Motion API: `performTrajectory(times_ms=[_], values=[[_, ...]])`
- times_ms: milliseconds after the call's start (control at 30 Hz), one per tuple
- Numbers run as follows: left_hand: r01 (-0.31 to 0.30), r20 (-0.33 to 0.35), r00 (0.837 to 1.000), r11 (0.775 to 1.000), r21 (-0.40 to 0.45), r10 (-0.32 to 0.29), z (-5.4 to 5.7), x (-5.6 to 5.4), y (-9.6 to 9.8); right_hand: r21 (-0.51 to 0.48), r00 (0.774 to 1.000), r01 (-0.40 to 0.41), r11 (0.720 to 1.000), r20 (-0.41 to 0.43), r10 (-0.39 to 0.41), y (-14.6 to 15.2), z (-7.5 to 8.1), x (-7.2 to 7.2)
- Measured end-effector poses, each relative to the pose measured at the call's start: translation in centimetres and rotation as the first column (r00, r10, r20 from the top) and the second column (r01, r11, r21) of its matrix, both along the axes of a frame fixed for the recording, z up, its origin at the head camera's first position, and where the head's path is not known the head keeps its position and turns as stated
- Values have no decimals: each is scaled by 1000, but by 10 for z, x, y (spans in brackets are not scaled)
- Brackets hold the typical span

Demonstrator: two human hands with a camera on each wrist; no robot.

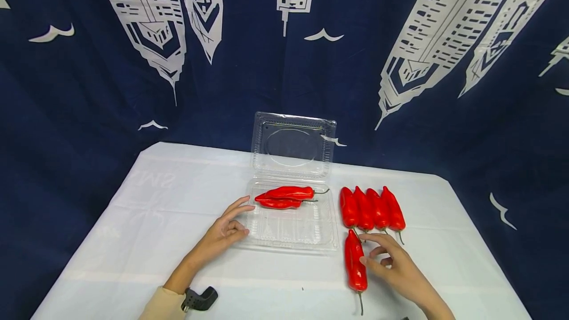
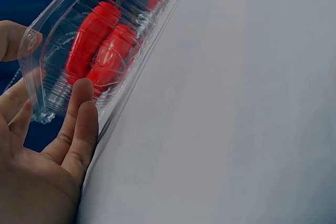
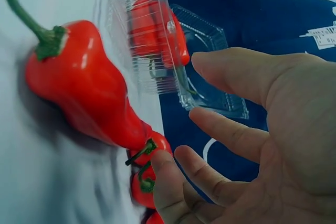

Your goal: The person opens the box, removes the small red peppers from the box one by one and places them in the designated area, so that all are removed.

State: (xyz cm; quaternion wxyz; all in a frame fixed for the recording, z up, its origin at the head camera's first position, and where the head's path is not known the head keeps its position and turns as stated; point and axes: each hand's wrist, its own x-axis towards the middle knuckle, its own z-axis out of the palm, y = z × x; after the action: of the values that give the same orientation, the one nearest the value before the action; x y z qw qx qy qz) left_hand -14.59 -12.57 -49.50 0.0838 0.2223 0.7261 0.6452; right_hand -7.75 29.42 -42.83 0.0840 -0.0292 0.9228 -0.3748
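Observation:
A hinged clear plastic container (image 1: 284,231) stands with its lid up, holding two red peppers (image 1: 284,192) side by side toward its back. At the container's left edge, my left hand (image 1: 224,228) rests spread fingertips against the wall, thumb by the front corner; the left wrist view shows its fingers (image 2: 81,129) nearly straight along the plastic. A single red pepper (image 1: 355,263) lies right of the container, stem toward me. My right hand (image 1: 393,263) hovers beside it, thumb close to its side, fingers loosely bent. In the right wrist view nothing sits between thumb and fingers.
Several more red peppers (image 1: 364,209) lie in a row right of the container, stems toward me. The raised clear lid (image 1: 291,144) stands before a dark blue curtain (image 1: 284,78) printed with white buildings. A white cloth (image 1: 178,201) covers the table.

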Motion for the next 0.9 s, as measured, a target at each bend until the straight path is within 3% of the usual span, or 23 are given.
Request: performTrajectory(times_ms=[367, 633, 900], values=[[0, -3, 1000, 1000, -2, 0, 2, 0, 0, -11, 993, -32, 999, -113, 31, -6, 4, -12], [-12, 7, 1000, 1000, -11, 12, 4, 0, 1, -7, 966, -99, 995, -239, 95, -14, 5, -19], [-15, 15, 1000, 1000, -21, 16, 4, 1, 1, 10, 950, -124, 992, -287, 121, -23, 9, -27]])
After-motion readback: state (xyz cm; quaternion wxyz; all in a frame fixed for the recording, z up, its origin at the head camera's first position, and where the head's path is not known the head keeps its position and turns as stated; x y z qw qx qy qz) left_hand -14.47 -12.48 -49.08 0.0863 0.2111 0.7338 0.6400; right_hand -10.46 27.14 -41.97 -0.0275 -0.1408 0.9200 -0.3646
